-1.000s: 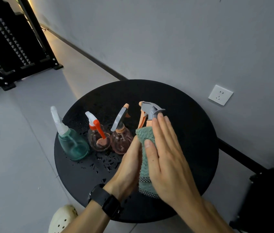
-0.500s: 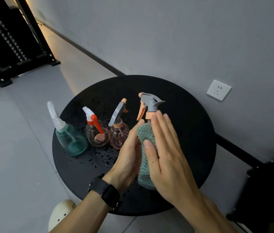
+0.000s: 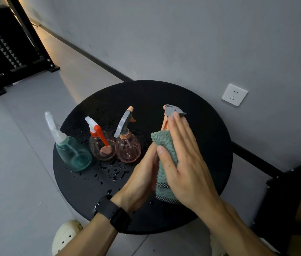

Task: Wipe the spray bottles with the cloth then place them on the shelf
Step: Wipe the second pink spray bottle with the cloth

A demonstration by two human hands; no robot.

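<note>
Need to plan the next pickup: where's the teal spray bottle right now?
In the head view, the teal spray bottle stands at the left edge of the round black table, leftmost in the row, beside the red-trigger bottle.

Only one view is given, a wide-angle cam worn on the head, aimed fwd and steeply down from above onto a round black table (image 3: 192,100), w/ the wall (image 3: 183,34) at top and right and the floor (image 3: 13,154) at left. Both hands are seen close up at bottom centre, forearms entering from the lower edge, so the cam is held near, approx. over the table's near rim. Straight lines such as the skirting are shown slanted and the frame tilted; no 2nd view is supplied, so no shared area can be stated.
</note>
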